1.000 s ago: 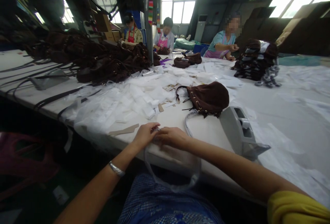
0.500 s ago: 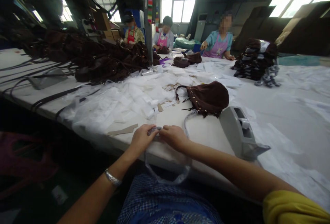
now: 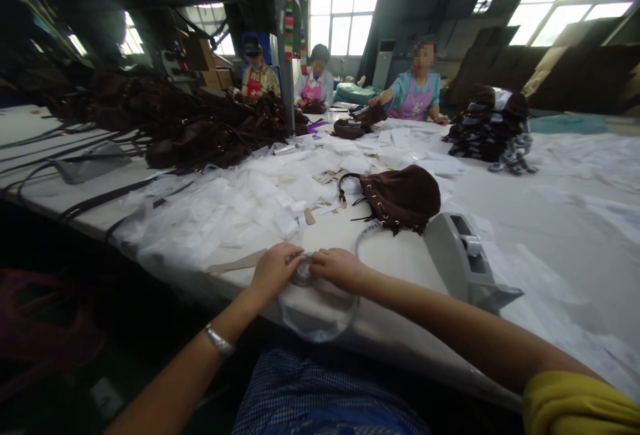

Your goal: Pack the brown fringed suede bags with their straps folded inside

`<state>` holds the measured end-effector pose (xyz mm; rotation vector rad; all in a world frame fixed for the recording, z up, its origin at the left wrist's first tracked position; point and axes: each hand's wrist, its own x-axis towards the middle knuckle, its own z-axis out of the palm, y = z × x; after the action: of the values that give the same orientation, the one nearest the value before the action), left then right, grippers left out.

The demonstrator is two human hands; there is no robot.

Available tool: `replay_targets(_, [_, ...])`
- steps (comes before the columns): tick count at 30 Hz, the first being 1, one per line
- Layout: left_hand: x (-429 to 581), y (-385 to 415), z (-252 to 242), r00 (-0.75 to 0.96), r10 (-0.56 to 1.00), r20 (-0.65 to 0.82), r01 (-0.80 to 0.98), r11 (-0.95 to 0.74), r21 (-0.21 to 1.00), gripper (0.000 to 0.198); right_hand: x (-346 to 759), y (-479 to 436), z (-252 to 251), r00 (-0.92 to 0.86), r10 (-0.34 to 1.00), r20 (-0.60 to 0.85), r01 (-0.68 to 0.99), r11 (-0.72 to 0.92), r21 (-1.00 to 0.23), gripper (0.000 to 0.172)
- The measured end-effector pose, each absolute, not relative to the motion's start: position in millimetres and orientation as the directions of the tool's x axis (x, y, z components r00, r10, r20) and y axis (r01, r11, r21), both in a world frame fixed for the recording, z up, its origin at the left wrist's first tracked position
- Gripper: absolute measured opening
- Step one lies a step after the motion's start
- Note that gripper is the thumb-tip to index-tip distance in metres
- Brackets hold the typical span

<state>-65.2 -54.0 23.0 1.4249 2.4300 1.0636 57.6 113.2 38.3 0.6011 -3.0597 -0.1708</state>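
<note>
My left hand [image 3: 276,269] and my right hand [image 3: 336,268] meet at the table's front edge. Both are closed on a strap wrapped in clear plastic [image 3: 320,336], pinched between the fingertips. A loop of it droops below my hands over the edge, and another stretch runs up to a dark brown drawstring bag [image 3: 404,195]. The bag lies on its side beyond my right hand, its short handle pointing left. Right of it stands a grey tape dispenser [image 3: 445,248] with a roll in it. A flat greyish-brown strip [image 3: 237,262] lies beside my left hand.
Crumpled white wrapping [image 3: 215,211] covers the middle of the white table [image 3: 385,258]. Dark brown bags [image 3: 210,128] are heaped at left, more stacked [image 3: 487,125] at right. Three co-workers sit across, one person in a purple apron [image 3: 416,98]. A post [image 3: 286,68] rises behind the wrapping.
The camera view has tilted up slightly. My hands stay together on the strap, and the hanging loop sits a little higher. The co-worker at right has reached to a brown bag.
</note>
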Motion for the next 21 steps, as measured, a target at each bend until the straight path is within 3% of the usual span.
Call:
replay_targets(6, [-58.0,-71.0,18.1,-0.658,0.741,0.137,0.614,0.423,0.666,0.036,59.4,86.3,42.6,-0.990,-0.130,0.049,-0.130,0.991,-0.003,0.023])
replay_targets(10, [-72.9,-61.6,19.5,-0.573,0.812,0.111,0.615,0.337,0.713,0.035,57.6,101.3,44.6,-0.944,-0.324,0.064,-0.328,0.941,-0.079,0.027])
replay_targets(14, [-84.8,-44.7,26.2,-0.422,0.902,0.098,0.638,0.218,0.738,0.036,58.7,125.0,45.5,-0.887,-0.460,0.042,-0.460,0.888,-0.013,0.027])
replay_targets(17, [-84.4,-39.4,29.6,-0.428,0.897,0.106,0.643,0.220,0.734,0.032,59.6,127.3,44.8,-0.883,-0.468,-0.026,-0.469,0.882,0.056,0.020])
replay_targets(21, [-73.7,-50.5,28.2,-0.580,0.798,0.161,0.651,0.336,0.681,0.032,58.6,109.5,42.1,-0.954,-0.300,-0.009,-0.300,0.949,0.096,0.017])
